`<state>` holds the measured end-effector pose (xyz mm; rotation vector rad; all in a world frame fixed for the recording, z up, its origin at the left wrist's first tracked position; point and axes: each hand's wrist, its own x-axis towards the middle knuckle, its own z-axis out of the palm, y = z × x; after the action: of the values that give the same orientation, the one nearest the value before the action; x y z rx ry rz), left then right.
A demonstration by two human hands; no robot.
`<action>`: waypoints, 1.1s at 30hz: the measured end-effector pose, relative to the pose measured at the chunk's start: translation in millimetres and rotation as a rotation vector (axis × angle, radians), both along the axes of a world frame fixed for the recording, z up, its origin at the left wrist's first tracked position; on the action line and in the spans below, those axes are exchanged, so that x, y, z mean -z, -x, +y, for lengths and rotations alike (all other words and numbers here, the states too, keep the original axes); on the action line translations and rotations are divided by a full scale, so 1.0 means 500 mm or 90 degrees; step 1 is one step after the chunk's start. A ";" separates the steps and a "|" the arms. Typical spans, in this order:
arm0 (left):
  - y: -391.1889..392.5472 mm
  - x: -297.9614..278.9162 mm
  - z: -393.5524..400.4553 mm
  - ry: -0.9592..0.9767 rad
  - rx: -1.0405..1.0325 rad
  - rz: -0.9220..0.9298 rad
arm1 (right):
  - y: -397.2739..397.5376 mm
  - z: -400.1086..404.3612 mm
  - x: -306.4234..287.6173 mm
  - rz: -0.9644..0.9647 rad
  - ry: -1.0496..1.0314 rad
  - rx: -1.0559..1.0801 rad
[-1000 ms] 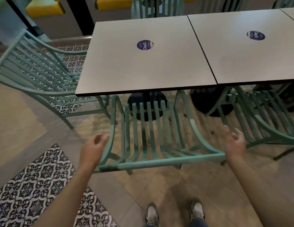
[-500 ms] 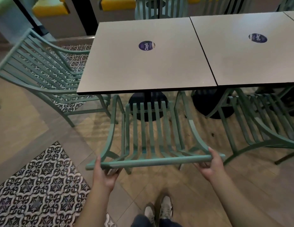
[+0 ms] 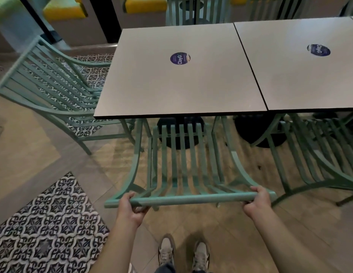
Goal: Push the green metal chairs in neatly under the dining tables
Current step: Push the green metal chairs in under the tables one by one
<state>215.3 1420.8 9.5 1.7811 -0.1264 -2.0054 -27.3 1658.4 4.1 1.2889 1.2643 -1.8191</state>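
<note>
A green metal slatted chair point(image 3: 183, 162) stands in front of me, its seat front just under the near edge of the left grey dining table point(image 3: 181, 79). My left hand point(image 3: 130, 209) grips the left end of the chair's top back rail. My right hand point(image 3: 254, 201) grips the right end of the same rail. A second grey table point(image 3: 301, 75) adjoins the first on the right. Another green chair point(image 3: 49, 91) stands at the left side of the left table, angled. A third green chair point(image 3: 325, 154) sits under the right table's near edge.
Black round table bases point(image 3: 258, 131) stand under the tables. More green chairs point(image 3: 183, 10) line the far side. Yellow seat cushions point(image 3: 144, 4) are at the back. A patterned tile patch point(image 3: 47, 233) covers the floor at lower left. My shoes point(image 3: 183, 253) are below the chair.
Both hands went from open and apart from the chair to gripping its top back rail at either end. The chair shifted slightly toward the table.
</note>
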 end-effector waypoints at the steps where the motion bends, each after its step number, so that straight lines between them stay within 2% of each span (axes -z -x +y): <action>1: 0.007 0.000 -0.009 0.001 -0.003 0.002 | 0.005 -0.008 -0.002 -0.002 -0.001 0.000; 16: 0.097 0.020 -0.155 -0.008 0.034 0.006 | 0.089 -0.128 0.007 0.017 -0.028 -0.017; 33: 0.153 0.020 -0.216 -0.005 0.040 -0.008 | 0.143 -0.184 0.012 0.031 -0.018 -0.008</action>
<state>138.8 1313.0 -0.7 1.8157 -0.1820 -2.0411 -98.7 1566.5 -2.1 1.2552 1.3263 -1.8401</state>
